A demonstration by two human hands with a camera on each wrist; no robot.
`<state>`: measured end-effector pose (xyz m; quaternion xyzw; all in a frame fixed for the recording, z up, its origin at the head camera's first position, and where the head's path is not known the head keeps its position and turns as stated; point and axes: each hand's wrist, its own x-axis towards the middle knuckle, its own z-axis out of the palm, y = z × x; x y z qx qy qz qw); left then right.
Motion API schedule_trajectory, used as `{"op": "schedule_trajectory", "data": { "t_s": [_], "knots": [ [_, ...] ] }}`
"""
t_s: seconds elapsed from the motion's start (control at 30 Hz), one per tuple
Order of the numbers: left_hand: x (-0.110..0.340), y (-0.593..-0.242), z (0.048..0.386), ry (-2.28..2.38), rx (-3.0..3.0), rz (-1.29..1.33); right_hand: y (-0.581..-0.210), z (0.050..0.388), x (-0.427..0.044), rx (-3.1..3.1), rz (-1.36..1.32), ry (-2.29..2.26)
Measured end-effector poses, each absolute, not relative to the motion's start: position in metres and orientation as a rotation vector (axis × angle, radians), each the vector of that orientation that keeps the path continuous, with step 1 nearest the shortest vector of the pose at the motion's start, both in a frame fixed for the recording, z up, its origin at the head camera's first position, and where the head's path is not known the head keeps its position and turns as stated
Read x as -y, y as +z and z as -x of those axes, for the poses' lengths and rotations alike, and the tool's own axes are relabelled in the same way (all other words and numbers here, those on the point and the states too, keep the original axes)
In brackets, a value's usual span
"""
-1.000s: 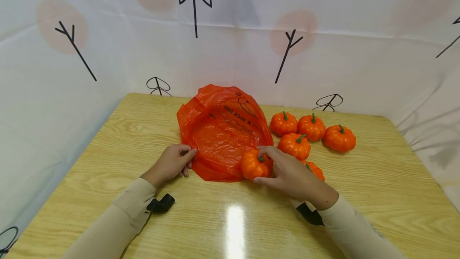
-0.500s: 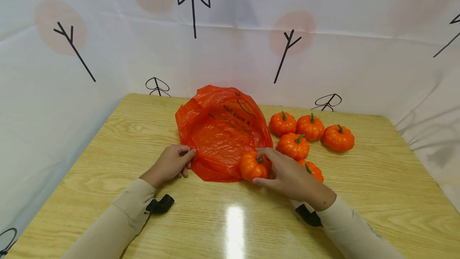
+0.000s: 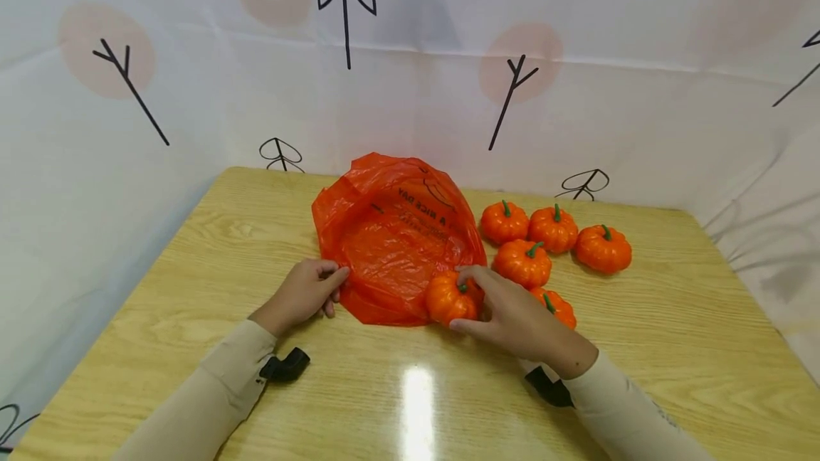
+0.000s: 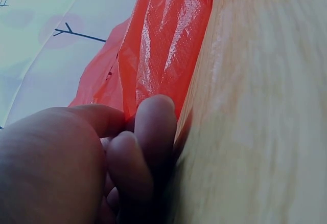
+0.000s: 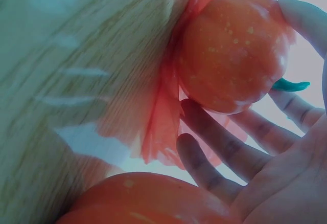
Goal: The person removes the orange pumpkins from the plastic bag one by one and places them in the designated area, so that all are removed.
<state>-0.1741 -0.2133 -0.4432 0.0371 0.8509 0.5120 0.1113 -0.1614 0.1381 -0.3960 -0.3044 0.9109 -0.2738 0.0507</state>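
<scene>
A red-orange plastic bag (image 3: 391,251) with dark printed lettering lies spread on the table, its mouth facing me. At its left front edge my left hand (image 3: 304,294) pinches the film between thumb and fingers; the left wrist view shows the bag's film (image 4: 168,45) rising from that pinch. My right hand (image 3: 522,319) holds a small orange toy pumpkin (image 3: 446,301) with a green stem at the bag's right front edge. In the right wrist view, thumb and fingers lie around this pumpkin (image 5: 232,50), with red film behind it.
Several like pumpkins stand right of the bag: one (image 3: 556,306) is partly hidden behind my right hand, others (image 3: 522,264) sit farther back. The wooden table (image 3: 346,390) meets a white patterned cloth (image 3: 410,105) at its rear edge.
</scene>
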Motion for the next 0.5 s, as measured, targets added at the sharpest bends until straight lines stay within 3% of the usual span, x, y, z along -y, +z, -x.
{"op": "schedule_trajectory", "data": {
  "t_s": [0.5],
  "knots": [
    [0.2130,-0.4392,0.1756,1.476,-2.519,-0.126,-0.3917,0.1597,-0.1391,-2.820,0.946,-0.756]
  ]
}}
